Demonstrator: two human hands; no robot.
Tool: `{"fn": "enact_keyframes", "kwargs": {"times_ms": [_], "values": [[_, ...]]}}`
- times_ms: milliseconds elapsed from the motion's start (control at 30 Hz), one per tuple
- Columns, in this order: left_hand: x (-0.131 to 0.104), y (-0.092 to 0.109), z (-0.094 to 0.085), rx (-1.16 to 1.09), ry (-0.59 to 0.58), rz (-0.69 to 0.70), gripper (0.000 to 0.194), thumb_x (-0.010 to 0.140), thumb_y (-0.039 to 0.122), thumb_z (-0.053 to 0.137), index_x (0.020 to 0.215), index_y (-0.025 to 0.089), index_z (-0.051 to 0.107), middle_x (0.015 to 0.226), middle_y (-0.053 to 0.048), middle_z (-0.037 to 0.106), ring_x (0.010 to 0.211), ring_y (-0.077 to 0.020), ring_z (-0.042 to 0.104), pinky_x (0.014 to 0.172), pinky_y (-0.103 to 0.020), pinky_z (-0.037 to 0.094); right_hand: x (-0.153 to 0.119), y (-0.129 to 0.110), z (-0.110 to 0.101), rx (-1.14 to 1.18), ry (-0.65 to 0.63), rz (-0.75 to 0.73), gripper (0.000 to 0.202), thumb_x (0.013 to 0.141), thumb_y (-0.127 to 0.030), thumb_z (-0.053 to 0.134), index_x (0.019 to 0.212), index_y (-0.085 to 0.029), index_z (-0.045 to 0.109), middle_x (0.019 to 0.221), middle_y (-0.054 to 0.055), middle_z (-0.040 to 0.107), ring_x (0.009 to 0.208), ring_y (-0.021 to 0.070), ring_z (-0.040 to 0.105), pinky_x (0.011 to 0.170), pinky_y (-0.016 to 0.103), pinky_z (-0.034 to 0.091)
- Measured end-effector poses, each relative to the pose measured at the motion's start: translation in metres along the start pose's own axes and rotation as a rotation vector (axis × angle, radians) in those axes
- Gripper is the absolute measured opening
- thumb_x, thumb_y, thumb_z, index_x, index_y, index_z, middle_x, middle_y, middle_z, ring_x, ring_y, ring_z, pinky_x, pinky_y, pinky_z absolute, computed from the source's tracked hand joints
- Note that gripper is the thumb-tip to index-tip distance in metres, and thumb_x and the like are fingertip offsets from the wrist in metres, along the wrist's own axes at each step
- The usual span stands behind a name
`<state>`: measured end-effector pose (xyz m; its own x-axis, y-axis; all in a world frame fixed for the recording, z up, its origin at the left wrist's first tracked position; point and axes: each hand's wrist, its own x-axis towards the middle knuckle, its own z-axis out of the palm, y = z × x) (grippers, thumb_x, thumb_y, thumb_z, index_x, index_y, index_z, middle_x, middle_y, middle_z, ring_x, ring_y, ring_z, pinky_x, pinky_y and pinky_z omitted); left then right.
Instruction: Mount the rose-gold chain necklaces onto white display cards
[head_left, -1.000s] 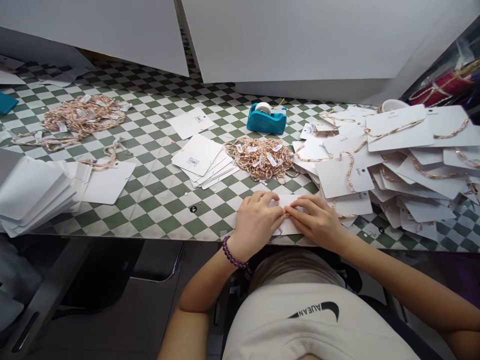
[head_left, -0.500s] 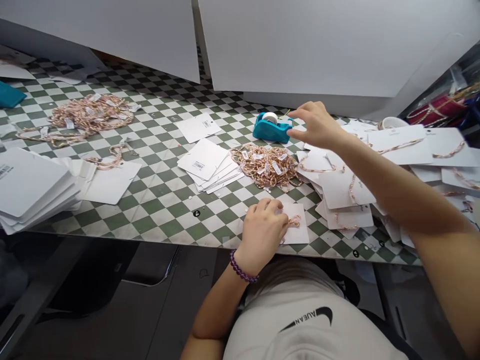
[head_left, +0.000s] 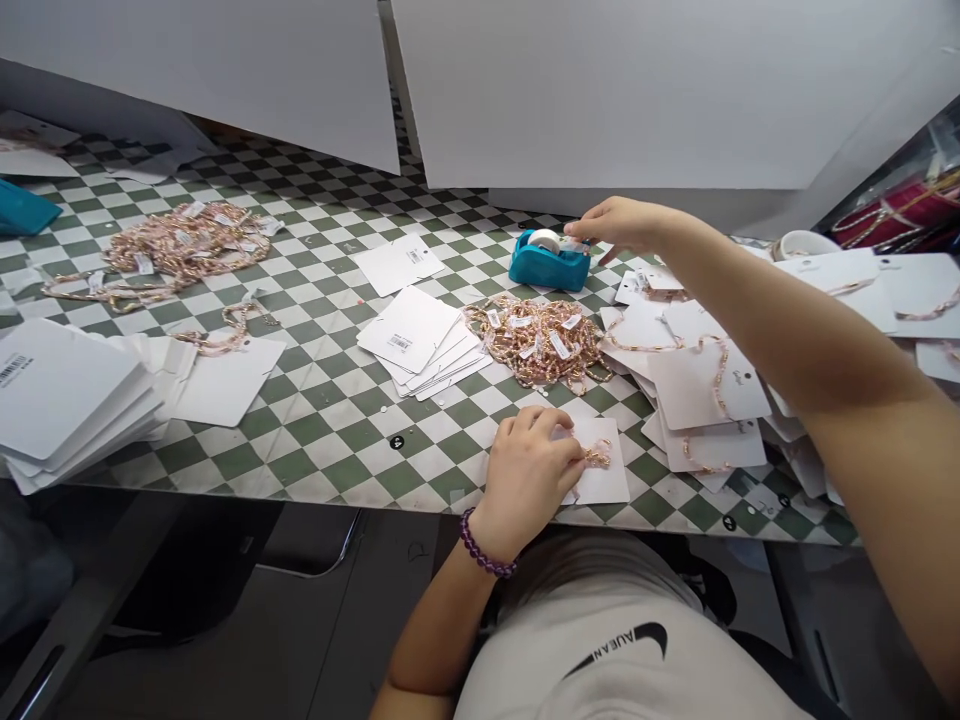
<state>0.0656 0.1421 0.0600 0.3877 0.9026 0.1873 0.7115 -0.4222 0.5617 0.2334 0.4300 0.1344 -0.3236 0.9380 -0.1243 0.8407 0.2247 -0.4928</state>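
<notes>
Taping step: left hand (head_left: 529,468) pinning chain (head_left: 598,455) flat onto card (head_left: 606,478), near worktop (head_left: 330,420) edge. Right hand (head_left: 616,222) pinching tape at dispenser (head_left: 549,262), far. Next, probably: tear strip cleanly, carry near.

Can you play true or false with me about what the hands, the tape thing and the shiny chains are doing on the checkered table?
1. The left hand presses a chain onto a white card near the table edge. True.
2. The right hand rests on that same card. False: it reaches out to the teal tape dispenser, fingers at its top end.
3. The tape dispenser is red. False: it is teal with a white roll.
4. A heap of gold-pink chains lies between the card stack and the cards with chains on them. True.
5. The left wrist wears a purple bead bracelet. True.
</notes>
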Motion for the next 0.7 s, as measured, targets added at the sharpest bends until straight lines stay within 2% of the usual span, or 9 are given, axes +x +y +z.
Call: {"fn": "enact_keyframes", "kwargs": {"times_ms": [100,200,300,700], "values": [[0.001,0.0,-0.001,-0.002,-0.006,-0.006,0.015,0.09,0.031,0.066,0.079,0.025,0.075,0.112,-0.002,0.068,0.107,-0.0233,0.056,0.082,-0.04,0.046,-0.002,-0.012,-0.002,0.166,-0.13,0.158,0.046,0.088,-0.033,0.063,0.105,0.009,0.061,0.109,0.016,0.062,0.099,0.0168,0.062,0.089,0.038,0.053],[0.0,0.0,0.0,-0.006,-0.01,-0.008,0.014,0.089,0.031,0.067,0.079,0.025,0.075,0.112,-0.001,0.068,0.106,-0.0229,0.056,0.082,-0.04,0.046,-0.005,-0.018,0.0,0.385,-0.108,0.26,0.035,0.086,-0.018,0.067,0.105,0.01,0.058,0.108,0.016,0.06,0.103,0.0187,0.06,0.091,0.044,0.054],[0.0,0.0,0.0,-0.013,-0.01,-0.01,0.015,0.089,0.03,0.067,0.079,0.025,0.075,0.111,-0.002,0.068,0.106,-0.023,0.055,0.082,-0.04,0.046,-0.009,-0.018,0.003,0.529,-0.054,0.288,0.026,0.086,-0.009,0.066,0.103,0.009,0.058,0.101,0.013,0.059,0.1,0.0182,0.06,0.091,0.048,0.055],[0.0,0.001,0.001,-0.012,0.0,-0.024,0.016,0.089,0.03,0.067,0.076,0.025,0.074,0.111,-0.001,0.068,0.106,-0.0228,0.055,0.081,-0.039,0.046,-0.005,0.013,0.007,0.749,-0.059,0.248,0.013,0.091,-0.011,0.056,0.097,-0.001,0.05,0.09,0.006,0.055,0.088,0.0119,0.062,0.088,0.043,0.056]]}}
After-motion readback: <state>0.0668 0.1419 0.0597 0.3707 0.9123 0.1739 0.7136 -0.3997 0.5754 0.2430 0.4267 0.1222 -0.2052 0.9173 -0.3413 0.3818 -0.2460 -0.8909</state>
